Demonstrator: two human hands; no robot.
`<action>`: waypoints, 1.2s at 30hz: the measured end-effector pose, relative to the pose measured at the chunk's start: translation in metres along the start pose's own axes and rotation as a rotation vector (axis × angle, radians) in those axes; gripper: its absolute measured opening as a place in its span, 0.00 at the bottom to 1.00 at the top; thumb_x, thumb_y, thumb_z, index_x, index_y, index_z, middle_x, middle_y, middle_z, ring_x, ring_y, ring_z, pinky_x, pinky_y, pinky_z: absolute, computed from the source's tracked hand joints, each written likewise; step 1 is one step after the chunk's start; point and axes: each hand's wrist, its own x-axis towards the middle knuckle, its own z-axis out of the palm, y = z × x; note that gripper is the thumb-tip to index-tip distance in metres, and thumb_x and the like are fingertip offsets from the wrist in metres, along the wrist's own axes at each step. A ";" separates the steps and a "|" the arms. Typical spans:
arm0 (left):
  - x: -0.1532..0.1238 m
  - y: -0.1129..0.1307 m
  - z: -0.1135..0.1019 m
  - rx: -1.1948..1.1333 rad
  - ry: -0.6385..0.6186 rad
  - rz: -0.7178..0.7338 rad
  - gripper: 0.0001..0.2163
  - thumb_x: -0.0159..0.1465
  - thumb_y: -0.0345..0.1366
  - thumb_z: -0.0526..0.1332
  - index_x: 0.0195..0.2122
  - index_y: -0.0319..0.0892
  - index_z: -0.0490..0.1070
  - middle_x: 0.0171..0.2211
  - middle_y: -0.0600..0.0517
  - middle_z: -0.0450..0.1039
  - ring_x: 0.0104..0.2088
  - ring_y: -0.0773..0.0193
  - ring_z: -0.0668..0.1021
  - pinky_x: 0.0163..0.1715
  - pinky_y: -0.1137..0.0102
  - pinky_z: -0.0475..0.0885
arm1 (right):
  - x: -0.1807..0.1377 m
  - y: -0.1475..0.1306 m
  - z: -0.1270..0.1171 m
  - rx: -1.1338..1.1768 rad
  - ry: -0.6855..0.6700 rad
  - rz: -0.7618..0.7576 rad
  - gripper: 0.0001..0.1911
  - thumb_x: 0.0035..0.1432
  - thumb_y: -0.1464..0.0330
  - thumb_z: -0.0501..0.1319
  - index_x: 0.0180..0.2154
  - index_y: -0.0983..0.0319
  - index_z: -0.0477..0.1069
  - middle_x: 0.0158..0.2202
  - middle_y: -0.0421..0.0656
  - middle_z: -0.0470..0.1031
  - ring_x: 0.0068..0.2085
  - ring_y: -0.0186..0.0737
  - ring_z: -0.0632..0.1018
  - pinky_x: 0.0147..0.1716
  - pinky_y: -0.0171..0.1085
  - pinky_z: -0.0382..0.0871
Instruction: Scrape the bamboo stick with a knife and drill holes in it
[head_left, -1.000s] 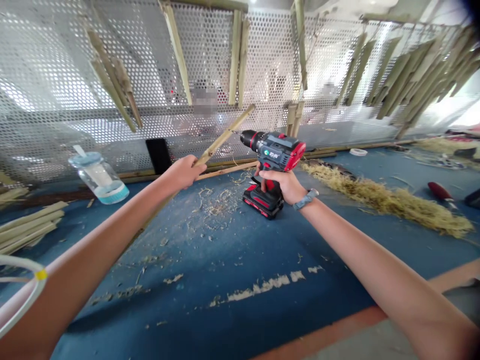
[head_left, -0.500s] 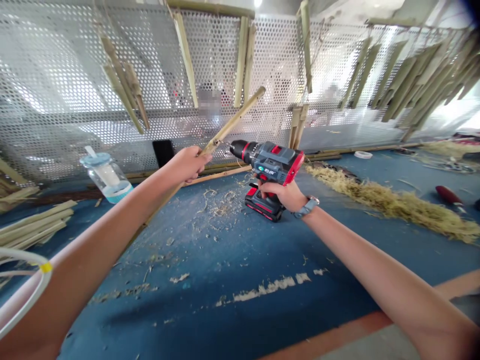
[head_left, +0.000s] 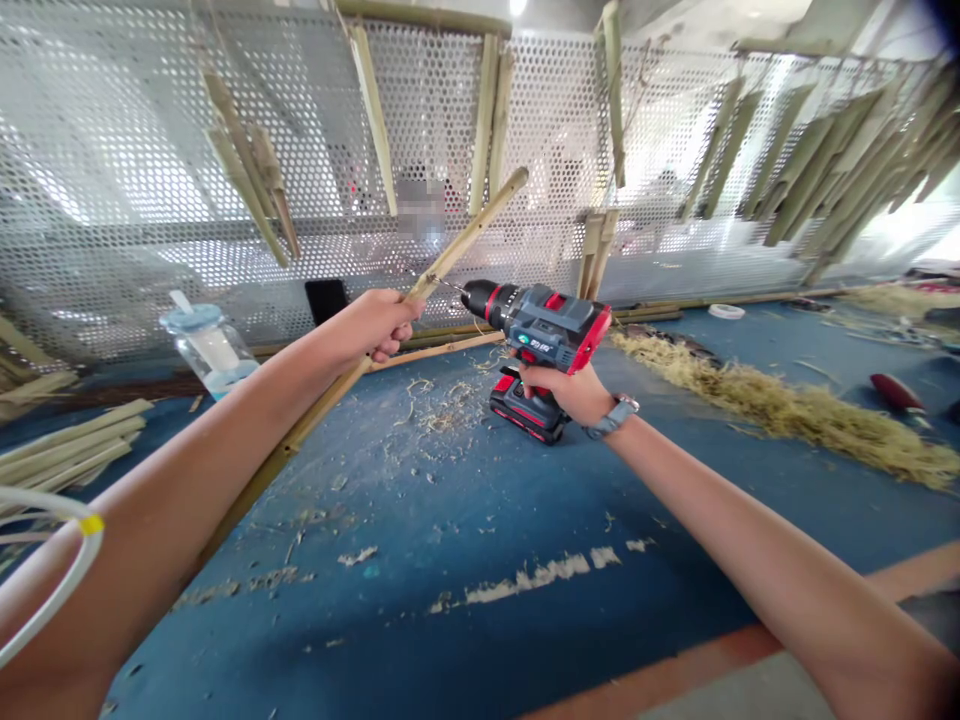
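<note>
My left hand (head_left: pixel 375 322) is closed round a long bamboo strip (head_left: pixel 469 235) that slants up to the right, its lower end running down beneath my forearm. A grey and red cordless drill (head_left: pixel 544 335) is gripped by its handle in my right hand (head_left: pixel 559 385), held level and pointing left. The thin drill bit touches the bamboo strip just above my left fingers. A watch band sits on my right wrist.
Blue worktop (head_left: pixel 465 500) strewn with bamboo shavings. A clear bottle with a pale blue lid (head_left: pixel 206 345) stands left, beside stacked bamboo strips (head_left: pixel 67 450). A straw-like fibre pile (head_left: pixel 780 405) lies right. Perforated metal screen (head_left: pixel 112 180) behind, with bamboo strips hanging on it.
The drill moved left and its bit met the bamboo strip. My left hand raised and steadied the strip, whose lower length now shows below my forearm.
</note>
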 end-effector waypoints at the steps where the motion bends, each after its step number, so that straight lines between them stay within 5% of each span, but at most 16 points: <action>1: -0.001 0.001 0.000 -0.017 -0.007 -0.006 0.12 0.77 0.38 0.56 0.34 0.46 0.61 0.25 0.59 0.59 0.16 0.75 0.58 0.17 0.74 0.52 | 0.000 0.000 0.000 -0.016 -0.003 -0.001 0.09 0.51 0.61 0.64 0.33 0.56 0.70 0.21 0.37 0.72 0.25 0.40 0.73 0.33 0.45 0.68; 10: 0.002 0.000 -0.003 -0.195 -0.125 -0.068 0.12 0.77 0.36 0.55 0.33 0.44 0.63 0.23 0.60 0.54 0.15 0.77 0.54 0.15 0.77 0.48 | -0.002 0.002 -0.001 -0.081 0.021 -0.108 0.07 0.52 0.65 0.65 0.36 0.54 0.71 0.25 0.39 0.72 0.32 0.46 0.75 0.39 0.49 0.72; 16: 0.003 -0.003 -0.004 -0.346 -0.250 -0.125 0.13 0.77 0.40 0.53 0.34 0.44 0.64 0.23 0.60 0.50 0.16 0.76 0.48 0.13 0.77 0.45 | -0.002 0.003 -0.002 -0.052 -0.008 -0.076 0.05 0.52 0.65 0.63 0.34 0.55 0.72 0.21 0.37 0.71 0.26 0.43 0.72 0.42 0.51 0.73; 23: 0.002 -0.007 -0.007 -0.378 -0.270 -0.151 0.12 0.77 0.39 0.54 0.35 0.44 0.65 0.22 0.60 0.50 0.15 0.76 0.50 0.12 0.78 0.47 | -0.001 0.003 0.000 -0.082 0.013 -0.104 0.06 0.50 0.64 0.64 0.32 0.54 0.70 0.23 0.38 0.71 0.32 0.46 0.74 0.42 0.49 0.71; 36: 0.001 -0.008 -0.009 -0.400 -0.270 -0.158 0.13 0.77 0.40 0.55 0.33 0.43 0.65 0.22 0.60 0.50 0.15 0.77 0.49 0.12 0.79 0.45 | -0.002 0.005 0.001 -0.065 0.053 -0.109 0.06 0.51 0.63 0.64 0.33 0.54 0.70 0.21 0.36 0.71 0.28 0.44 0.73 0.39 0.50 0.71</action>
